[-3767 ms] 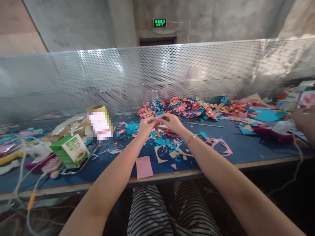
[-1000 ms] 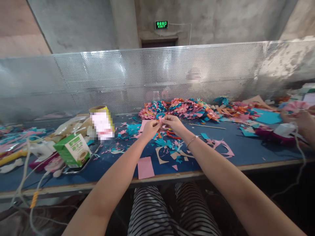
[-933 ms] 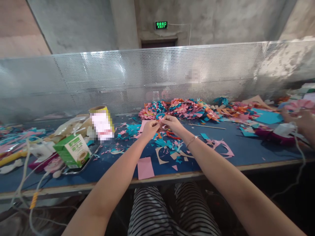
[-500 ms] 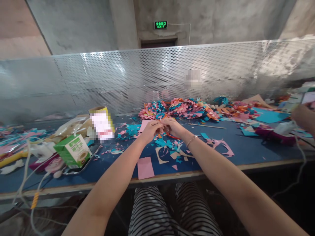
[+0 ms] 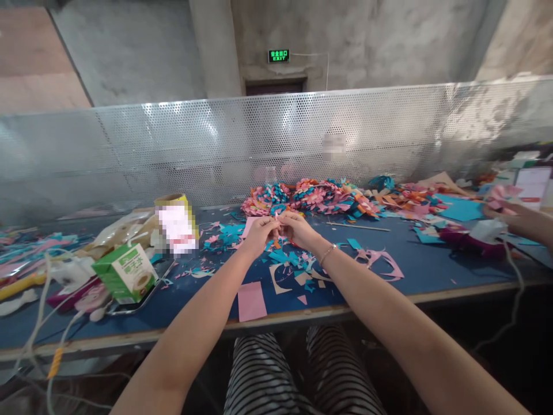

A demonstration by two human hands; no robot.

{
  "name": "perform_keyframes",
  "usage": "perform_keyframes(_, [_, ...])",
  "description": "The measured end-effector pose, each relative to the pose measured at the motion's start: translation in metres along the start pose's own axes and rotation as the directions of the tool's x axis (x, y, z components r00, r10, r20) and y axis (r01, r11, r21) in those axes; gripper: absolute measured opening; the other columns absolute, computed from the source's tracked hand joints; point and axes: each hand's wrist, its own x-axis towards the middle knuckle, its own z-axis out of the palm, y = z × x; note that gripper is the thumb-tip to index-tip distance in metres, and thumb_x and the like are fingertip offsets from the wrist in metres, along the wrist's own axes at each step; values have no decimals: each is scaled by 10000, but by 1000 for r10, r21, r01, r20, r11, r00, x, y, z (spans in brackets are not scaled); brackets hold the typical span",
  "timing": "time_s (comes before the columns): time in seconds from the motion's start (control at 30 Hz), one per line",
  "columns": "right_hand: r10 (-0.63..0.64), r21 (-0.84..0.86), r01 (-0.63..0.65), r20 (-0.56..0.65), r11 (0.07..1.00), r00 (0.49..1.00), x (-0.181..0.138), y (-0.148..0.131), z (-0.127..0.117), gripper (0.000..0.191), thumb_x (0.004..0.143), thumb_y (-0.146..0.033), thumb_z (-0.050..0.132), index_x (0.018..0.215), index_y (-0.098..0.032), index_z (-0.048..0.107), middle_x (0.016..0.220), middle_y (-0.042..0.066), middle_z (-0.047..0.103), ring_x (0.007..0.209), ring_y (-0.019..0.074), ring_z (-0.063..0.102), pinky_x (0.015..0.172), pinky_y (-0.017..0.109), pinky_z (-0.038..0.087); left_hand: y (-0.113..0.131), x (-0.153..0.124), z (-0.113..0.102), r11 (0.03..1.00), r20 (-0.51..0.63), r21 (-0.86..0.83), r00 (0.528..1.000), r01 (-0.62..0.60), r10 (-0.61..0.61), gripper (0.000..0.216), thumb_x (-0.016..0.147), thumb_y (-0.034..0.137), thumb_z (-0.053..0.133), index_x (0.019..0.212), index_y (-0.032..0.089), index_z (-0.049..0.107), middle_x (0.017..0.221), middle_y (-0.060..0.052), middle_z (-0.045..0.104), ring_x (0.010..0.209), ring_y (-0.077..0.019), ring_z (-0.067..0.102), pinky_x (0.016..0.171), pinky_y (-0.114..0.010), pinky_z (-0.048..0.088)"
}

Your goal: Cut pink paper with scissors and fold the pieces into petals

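My left hand (image 5: 262,231) and my right hand (image 5: 298,229) meet over the blue table, fingertips pinched together. Between them the tip of a small pink paper piece (image 5: 277,215) sticks up; my fingers hide the rest of it. Right behind lies a long heap of pink, blue and orange paper flowers (image 5: 322,197). Beneath and around my hands are blue paper scraps (image 5: 287,256). A pink paper sheet (image 5: 252,301) lies at the table's front edge, and a cream cut-out scrap (image 5: 280,279) is to its right.
At left stand a green-and-white drink carton (image 5: 129,274) and a yellow box (image 5: 178,226), near white cables (image 5: 46,288). A thin stick (image 5: 359,226) lies right of my hands. Another person's hand (image 5: 501,216) is at far right. A perforated metal screen (image 5: 242,144) closes the back.
My hands stay together, fingers slightly shifted, and a pink paper tip now shows between them. The view has moved a little. The other person's hand at right has shifted and now shows pink paper.
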Motion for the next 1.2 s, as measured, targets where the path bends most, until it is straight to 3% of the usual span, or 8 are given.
perform_keyframes(0.1, [-58, -139, 51, -45, 989, 997, 1, -4, 1, 297, 664, -414, 656, 596, -173, 496, 544, -44, 471, 488, 74, 429, 494, 221, 340, 0, 2, -4, 987, -47, -95, 989, 132, -137, 166, 663, 228, 524, 519, 148, 548, 406, 8, 494, 375, -72, 432, 414, -199, 337])
perform_keyframes(0.23, [-220, -462, 140, -124, 876, 968, 4, -6, -2, 247, 650, -414, 656, 647, -179, 580, 583, -25, 510, 517, 89, 414, 507, 239, 337, -1, 7, -12, 885, -92, -268, 904, 382, -418, 220, 708, 236, 457, 549, 145, 579, 466, -48, 570, 410, -110, 508, 441, -227, 420])
perform_keyframes(0.33, [-326, -571, 235, -62, 787, 943, 7, -6, -7, 177, 632, -359, 673, 666, -191, 631, 739, 17, 573, 671, 127, 501, 628, 272, 401, -3, 8, -15, 833, -78, -336, 869, 439, -489, 164, 720, 229, 527, 606, 140, 602, 523, -61, 609, 472, -121, 564, 492, -232, 466])
perform_keyframes(0.47, [-354, -622, 286, 15, 729, 935, 8, -3, -11, 86, 656, -260, 625, 716, -209, 661, 879, 39, 555, 807, 142, 519, 728, 289, 422, -2, 9, -13, 846, -112, -350, 879, 402, -464, 47, 686, 125, 593, 641, 134, 607, 532, -41, 602, 490, -102, 573, 529, -209, 479])
perform_keyframes(0.63, [-282, -611, 173, -85, 772, 956, 8, -1, -11, 332, 641, -157, 535, 961, -206, 605, 872, 18, 563, 689, 108, 502, 654, 259, 428, -1, 9, -12, 883, -176, -355, 905, 308, -386, 29, 667, 131, 630, 664, 149, 607, 568, -20, 608, 524, -94, 570, 544, -210, 484])
perform_keyframes(0.83, [-247, -532, 147, -122, 834, 961, 8, -2, -11, 219, 682, -267, 552, 873, -171, 603, 797, 22, 601, 715, 124, 542, 641, 256, 428, -2, 9, -12, 921, -178, -315, 938, 230, -296, 67, 636, 150, 660, 650, 148, 595, 567, 1, 583, 513, -75, 543, 557, -212, 473])
perform_keyframes(1.2, [-273, -547, 161, -128, 822, 954, 8, -3, -8, 189, 695, -265, 549, 851, -179, 610, 790, 19, 614, 698, 118, 538, 666, 262, 430, -5, 6, -10, 975, -166, -196, 976, 105, -139, 170, 565, 184, 715, 712, 150, 637, 619, -1, 622, 561, -87, 570, 585, -219, 454])
